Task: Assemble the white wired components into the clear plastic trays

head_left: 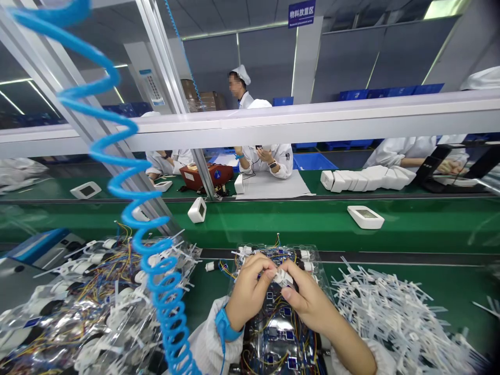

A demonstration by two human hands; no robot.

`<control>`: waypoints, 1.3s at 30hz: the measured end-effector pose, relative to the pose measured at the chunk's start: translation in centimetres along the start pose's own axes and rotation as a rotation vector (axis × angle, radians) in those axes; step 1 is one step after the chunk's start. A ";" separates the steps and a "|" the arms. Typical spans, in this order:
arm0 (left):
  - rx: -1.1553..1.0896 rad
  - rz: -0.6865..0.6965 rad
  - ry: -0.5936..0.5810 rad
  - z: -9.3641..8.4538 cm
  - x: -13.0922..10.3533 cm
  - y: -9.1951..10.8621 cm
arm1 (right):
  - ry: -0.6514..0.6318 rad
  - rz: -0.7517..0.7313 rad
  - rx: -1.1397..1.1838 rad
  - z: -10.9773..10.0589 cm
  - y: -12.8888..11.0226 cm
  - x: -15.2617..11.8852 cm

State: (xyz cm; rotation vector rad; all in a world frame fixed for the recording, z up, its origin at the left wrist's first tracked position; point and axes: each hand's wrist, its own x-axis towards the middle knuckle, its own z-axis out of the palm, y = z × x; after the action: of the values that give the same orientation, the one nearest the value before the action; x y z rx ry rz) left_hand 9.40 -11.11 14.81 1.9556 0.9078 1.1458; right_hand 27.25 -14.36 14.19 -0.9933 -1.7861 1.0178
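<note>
A small white part (283, 279) is held at the near centre of the scene, above a clear plastic tray (322, 265). It is gripped between the thumb and fingertips of the left hand (250, 286) from the left and by those of the right hand (307, 298) from the right; its detail is partly hidden by the fingers. The left wrist is encircled by a blue wrist strap (227, 324), to which a cord is attached. The tray is filled with wired components (271, 333), among which dark, glossy surfaces and yellow wires are seen. A black-and-white component (213, 266) is placed just beside the tray's far left edge.

The near right of the green counter (207, 299) is covered by a heap of pale plastic strips (385, 312); the near left is occupied by a pile of wired assemblies (99, 307) mixed with clear plastic. A blue coiled hose (145, 205) is suspended in front of this pile.

Beyond, a green conveyor belt (273, 226) is crossed from left to right. On it, white devices with dark screens are carried, one at the right (366, 217) and one left of centre (197, 210). On the far side, a row of white housings (367, 179) is arranged at the right, and a red case (207, 177) is set left of centre, near co-workers dressed in white.
</note>
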 end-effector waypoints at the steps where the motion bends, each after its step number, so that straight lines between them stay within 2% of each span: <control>1: -0.004 -0.002 0.000 0.0 0.0 0.0 | -0.002 0.001 0.006 0.0 0.0 0.0; 8: -0.032 -0.028 -0.010 0.1 0.0 0.0 | -0.011 0.010 0.035 0.0 0.0 0.0; 19: 0.006 0.012 -0.002 0.2 0.2 -0.5 | -0.027 0.054 0.008 -0.2 -0.2 -0.1; 29: 0.064 0.172 0.066 0.1 0.3 -1.2 | 0.003 0.059 -0.028 0.2 0.2 0.1; 39: 0.048 0.249 0.001 -0.6 0.5 -0.6 | -0.023 0.066 -0.013 -0.7 -0.7 -0.5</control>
State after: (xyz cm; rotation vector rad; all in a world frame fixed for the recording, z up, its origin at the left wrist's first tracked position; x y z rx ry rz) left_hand 8.91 -10.26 14.76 2.1530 0.7122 1.2729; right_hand 27.86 -14.86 14.95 -1.0587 -1.7908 1.0631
